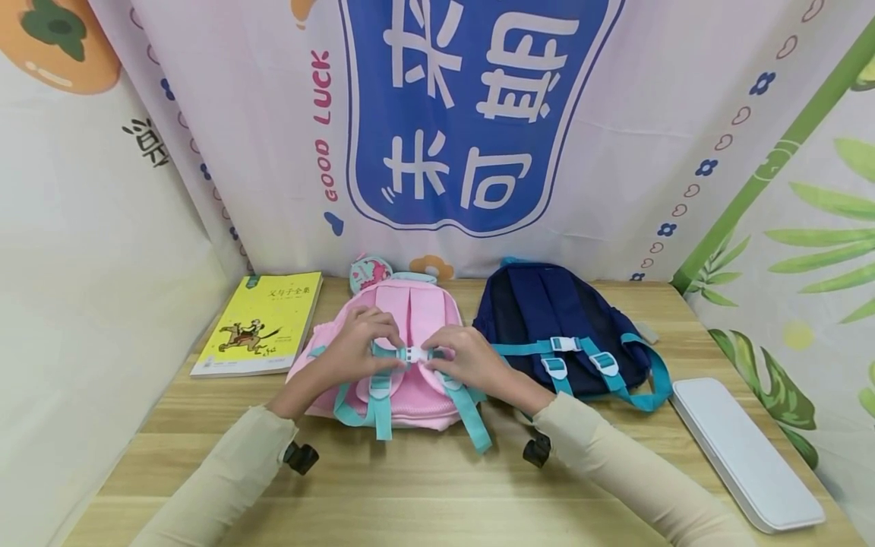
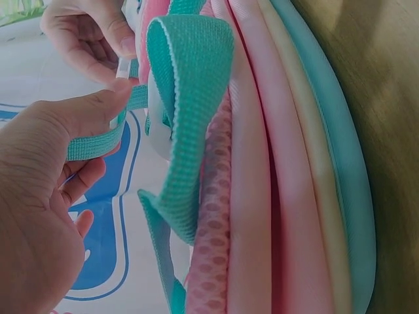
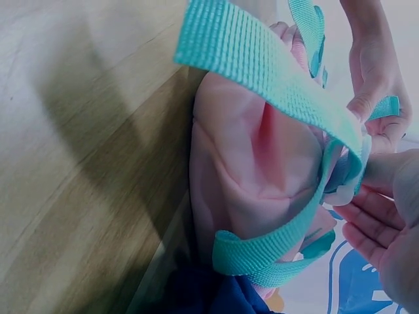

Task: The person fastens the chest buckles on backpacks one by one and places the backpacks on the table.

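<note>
A pink backpack (image 1: 369, 296) lies with its strap side up on the table. Over its middle, a white buckle (image 1: 416, 355) on a teal chest strap is held between both hands. My left hand (image 1: 362, 346) pinches the buckle's left side between thumb and fingers. At the opposite side, my right hand (image 1: 470, 357) grips the strap end by the buckle. The left wrist view has the teal webbing (image 2: 95, 145) running through the left hand's fingers. Whether the buckle halves are fully locked, I cannot tell. Loose teal strap ends (image 1: 473, 425) hang toward the front.
Right of the pink bag lies a navy backpack (image 1: 506, 304) with teal straps and white buckles. A yellow book (image 1: 266, 323) is at the left. On the right edge sits a long white case (image 1: 745, 456). A round patterned pouch (image 1: 370, 272) is behind the pink bag.
</note>
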A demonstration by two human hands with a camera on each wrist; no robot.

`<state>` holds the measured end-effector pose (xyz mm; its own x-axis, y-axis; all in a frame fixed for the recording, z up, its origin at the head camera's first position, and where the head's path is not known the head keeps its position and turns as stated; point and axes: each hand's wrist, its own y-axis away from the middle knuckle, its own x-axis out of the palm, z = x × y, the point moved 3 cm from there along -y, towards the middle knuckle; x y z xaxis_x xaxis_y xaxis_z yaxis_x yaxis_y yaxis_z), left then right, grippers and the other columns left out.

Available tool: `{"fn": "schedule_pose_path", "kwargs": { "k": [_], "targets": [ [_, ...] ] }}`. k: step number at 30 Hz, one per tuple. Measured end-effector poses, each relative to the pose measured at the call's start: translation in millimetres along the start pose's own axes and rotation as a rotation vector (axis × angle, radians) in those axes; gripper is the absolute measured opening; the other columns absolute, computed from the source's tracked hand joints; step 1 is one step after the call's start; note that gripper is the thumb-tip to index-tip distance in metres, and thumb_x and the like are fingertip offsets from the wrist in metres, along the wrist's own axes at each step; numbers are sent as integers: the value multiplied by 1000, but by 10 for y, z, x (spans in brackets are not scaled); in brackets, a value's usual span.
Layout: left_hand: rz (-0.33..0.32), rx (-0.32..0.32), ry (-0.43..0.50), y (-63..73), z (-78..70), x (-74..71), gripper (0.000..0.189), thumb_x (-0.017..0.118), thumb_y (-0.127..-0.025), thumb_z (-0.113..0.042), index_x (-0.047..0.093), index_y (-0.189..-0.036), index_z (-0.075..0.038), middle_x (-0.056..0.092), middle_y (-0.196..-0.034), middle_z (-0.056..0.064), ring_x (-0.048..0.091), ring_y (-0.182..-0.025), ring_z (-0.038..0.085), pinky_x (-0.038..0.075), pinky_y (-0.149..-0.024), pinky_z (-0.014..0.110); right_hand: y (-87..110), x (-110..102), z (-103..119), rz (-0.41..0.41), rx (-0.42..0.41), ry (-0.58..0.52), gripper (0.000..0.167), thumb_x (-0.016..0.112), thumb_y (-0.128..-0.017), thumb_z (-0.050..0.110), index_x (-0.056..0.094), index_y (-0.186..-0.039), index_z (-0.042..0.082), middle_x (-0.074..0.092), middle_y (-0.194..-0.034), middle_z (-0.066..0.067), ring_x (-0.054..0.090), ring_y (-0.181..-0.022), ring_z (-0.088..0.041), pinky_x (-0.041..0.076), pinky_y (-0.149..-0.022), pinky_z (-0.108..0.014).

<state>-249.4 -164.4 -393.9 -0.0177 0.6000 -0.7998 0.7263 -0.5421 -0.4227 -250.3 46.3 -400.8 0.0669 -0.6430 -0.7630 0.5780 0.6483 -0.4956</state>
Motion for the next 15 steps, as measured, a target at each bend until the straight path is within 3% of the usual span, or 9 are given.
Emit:
{"fn": "schedule_pose_path", "kwargs": {
  "k": [15],
  "targets": [
    [-14, -2, 29, -7, 0, 5, 22, 94, -71, -18, 77, -85, -14, 68, -86, -3, 57, -96, 18, 30, -107, 55, -4, -4, 2, -6, 0, -16, 21, 83, -83, 7, 77, -103, 1, 78, -99, -9, 72, -90, -21, 58, -79, -27]
  ]
}}
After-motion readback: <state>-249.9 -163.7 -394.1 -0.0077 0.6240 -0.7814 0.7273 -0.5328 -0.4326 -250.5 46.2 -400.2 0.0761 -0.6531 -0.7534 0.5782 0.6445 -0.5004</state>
